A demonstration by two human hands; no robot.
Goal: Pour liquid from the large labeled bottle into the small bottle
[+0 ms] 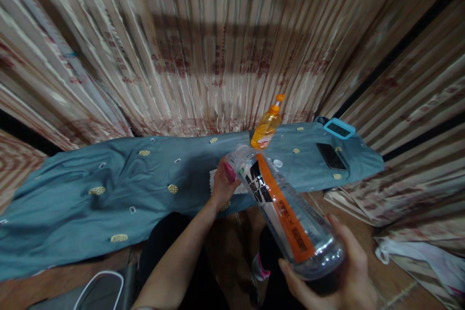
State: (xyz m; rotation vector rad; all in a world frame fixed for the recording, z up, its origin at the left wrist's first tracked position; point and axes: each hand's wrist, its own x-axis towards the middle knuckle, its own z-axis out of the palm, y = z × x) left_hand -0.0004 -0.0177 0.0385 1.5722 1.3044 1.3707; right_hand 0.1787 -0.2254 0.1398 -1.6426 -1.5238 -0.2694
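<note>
The bottle (pixel 286 208) lies tilted between my two hands, clear plastic with an orange strip and a black and white label, its neck pointing away from me toward the table and its base near my lap; my right hand (pixel 337 276) cups the base from below, fingers curled around it and gripping it; my left hand (pixel 223 184) is at the neck end, thumb and fingers closed about the mouth of the bottle, though I cannot tell whether a cap sits under them; the bottle hangs just over the near edge of the table, above my knees.

The table is covered with a blue cloth (pixel 109 189) dotted with small yellow patches; a white piece of paper or cloth (pixel 214 177) lies on it just beyond my left hand; an orange pump bottle (pixel 267 126) stands behind the clear one, near the far edge; a small white cap (pixel 278 163) lies on the cloth just beside the label; further right a dark phone (pixel 330 156) lies flat, and beyond it a device in a light blue case (pixel 339 128); striped curtains (pixel 203 43) hang all around the table.
</note>
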